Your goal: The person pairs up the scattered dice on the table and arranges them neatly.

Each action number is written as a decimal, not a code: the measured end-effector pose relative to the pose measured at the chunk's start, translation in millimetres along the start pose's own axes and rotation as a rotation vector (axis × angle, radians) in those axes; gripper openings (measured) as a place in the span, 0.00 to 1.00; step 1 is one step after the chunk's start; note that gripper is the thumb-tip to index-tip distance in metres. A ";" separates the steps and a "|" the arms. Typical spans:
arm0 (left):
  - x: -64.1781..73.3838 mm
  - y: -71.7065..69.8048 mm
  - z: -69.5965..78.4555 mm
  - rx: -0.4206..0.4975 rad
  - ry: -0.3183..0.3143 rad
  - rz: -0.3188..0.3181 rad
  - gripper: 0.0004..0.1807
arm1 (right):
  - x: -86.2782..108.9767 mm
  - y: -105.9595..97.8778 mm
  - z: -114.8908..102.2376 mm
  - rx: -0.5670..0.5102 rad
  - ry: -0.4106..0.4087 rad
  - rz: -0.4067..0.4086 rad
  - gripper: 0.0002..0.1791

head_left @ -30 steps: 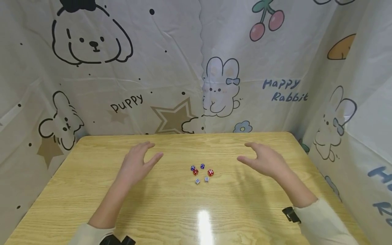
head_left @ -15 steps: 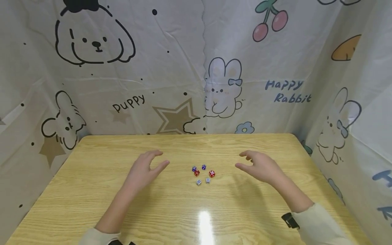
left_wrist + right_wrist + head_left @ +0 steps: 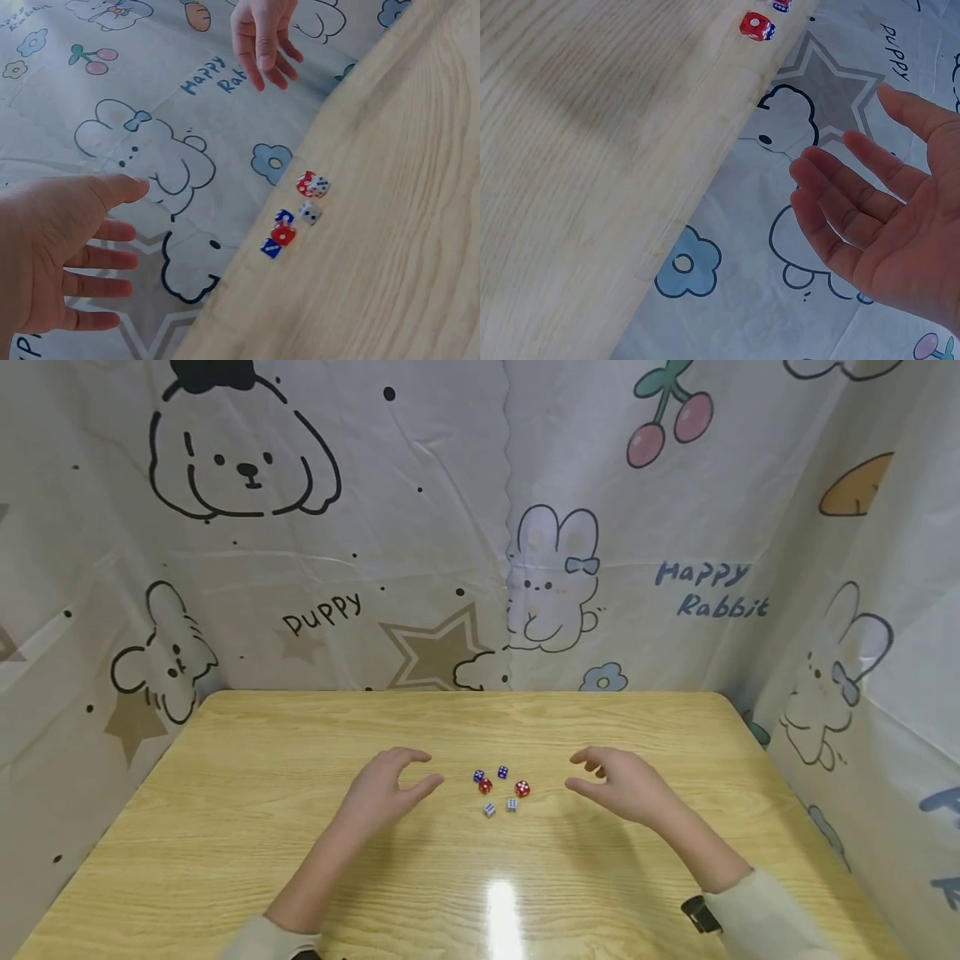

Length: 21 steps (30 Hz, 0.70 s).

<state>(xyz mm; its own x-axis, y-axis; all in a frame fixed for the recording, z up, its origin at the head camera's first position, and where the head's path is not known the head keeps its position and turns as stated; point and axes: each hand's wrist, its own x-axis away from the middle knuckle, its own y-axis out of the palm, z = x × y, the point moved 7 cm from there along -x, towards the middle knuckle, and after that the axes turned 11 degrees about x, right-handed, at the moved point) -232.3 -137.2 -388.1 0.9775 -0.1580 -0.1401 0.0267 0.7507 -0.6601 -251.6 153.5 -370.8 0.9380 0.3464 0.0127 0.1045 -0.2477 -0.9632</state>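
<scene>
Several small dice lie in a loose cluster mid-table: two blue dice, one at the back (image 3: 502, 772), two red dice with the larger one (image 3: 522, 788) at the right, and two white dice, one (image 3: 490, 810) at the front. My left hand (image 3: 386, 789) hovers to their left, thumb and fingers spread apart, holding nothing. To their right my right hand (image 3: 622, 783) is held above the table, its fingers loosely bent and its palm facing inward. In the left wrist view the left hand (image 3: 52, 255) shows straight fingers. The right wrist view shows the right hand (image 3: 885, 217) holding nothing.
The wooden table (image 3: 300, 718) has rounded back corners. Behind it and at both sides hangs a pale printed cloth (image 3: 420, 527) with cartoon animals. A dark strap piece (image 3: 701, 914) sits at the right sleeve.
Both hands have moved inward and nearer the dice, the left to the right and the right to the left. The dice keep their arrangement; the head view has shifted slightly.
</scene>
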 end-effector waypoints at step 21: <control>-2.0 43.0 -0.9 0.027 0.022 -0.062 0.21 | -3.2 25.2 -4.7 -0.043 -0.054 0.004 0.17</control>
<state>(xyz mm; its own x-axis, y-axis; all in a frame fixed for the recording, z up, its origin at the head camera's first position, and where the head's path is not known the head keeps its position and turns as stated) -233.3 -105.2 -416.8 0.9689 -0.2184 -0.1164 0.0925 0.7558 -0.6482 -250.5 141.8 -393.8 0.9193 0.3936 -0.0073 0.1157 -0.2878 -0.9507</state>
